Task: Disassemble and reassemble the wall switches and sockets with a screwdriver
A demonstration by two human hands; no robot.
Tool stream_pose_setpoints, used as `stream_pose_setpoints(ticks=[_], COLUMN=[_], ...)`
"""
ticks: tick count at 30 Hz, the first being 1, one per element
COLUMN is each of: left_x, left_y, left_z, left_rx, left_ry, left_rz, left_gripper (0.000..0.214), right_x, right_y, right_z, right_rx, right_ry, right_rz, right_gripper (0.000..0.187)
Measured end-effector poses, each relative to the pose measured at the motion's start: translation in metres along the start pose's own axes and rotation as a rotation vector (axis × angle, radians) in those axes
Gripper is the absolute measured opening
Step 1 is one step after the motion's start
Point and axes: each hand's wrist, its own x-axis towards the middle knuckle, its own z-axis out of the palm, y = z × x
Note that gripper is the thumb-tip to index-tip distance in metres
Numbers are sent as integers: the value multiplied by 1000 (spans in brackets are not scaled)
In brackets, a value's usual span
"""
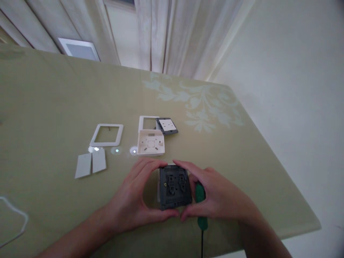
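Note:
A dark grey wall switch module (176, 187) is held between my two hands, its face with two rocker mechanisms turned up. My left hand (135, 199) grips its top and bottom edges from the left, thumb below. From the other side, my right hand (215, 195) grips the same module, fingers at the top edge and thumb at the bottom. A screwdriver with a green handle (202, 223) is in or under my right hand, its shaft pointing toward me. A pale edge shows behind the module, mostly hidden.
Beyond my hands lie a white back box (151, 143), a socket module (167, 125) and a white frame (143, 117). Farther left are another white frame (120, 135) and two white rocker plates (84, 165) (99, 161). A white cord (20, 211) lies at the left edge.

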Motion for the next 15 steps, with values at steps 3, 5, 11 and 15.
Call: stream_pose_setpoints(ticks=[3,5,11,15], left_x=[1,0,-1,-1], left_y=[3,3,-9,-11], left_z=[1,0,-3,-1], left_rx=[-36,-36,73,63], left_ry=[-28,-60,-245,-275], left_rz=[-14,-31,-85,-86], left_gripper=[91,95,122,100], right_x=[-5,-5,-4,-6], right_y=[-4,-5,1,3], right_z=[6,8,3,1], right_rx=[-62,-79,-107,-129], right_ry=[12,26,45,67], right_rz=[3,11,56,48], right_gripper=[98,95,92,90])
